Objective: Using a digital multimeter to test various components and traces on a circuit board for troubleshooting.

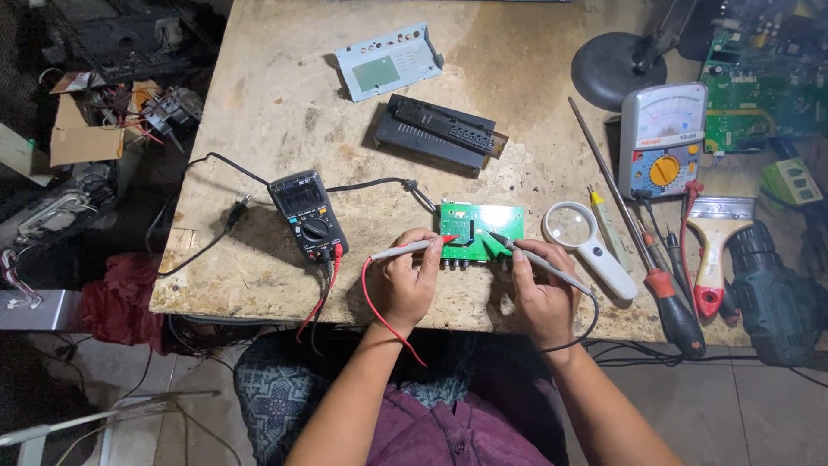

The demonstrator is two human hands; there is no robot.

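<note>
Both hands grip probes on a green board (pixel 480 229) at the bench edge: left hand (pixel 404 280) the red probe (pixel 412 249), right hand (pixel 539 293) the black probe (pixel 535 256). Steady tips on separate contacts would read best on the meter (pixel 308 215).

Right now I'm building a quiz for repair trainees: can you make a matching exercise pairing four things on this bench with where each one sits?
Things:
1. green circuit board
2. digital multimeter
3. magnifying glass
4. analog multimeter

Places:
A. far right, dial face up
B. just right of the right hand
C. under both probe tips, above the left hand
D. left of the board, leads plugged in

Pairs: 1-C, 2-D, 3-B, 4-A
</note>
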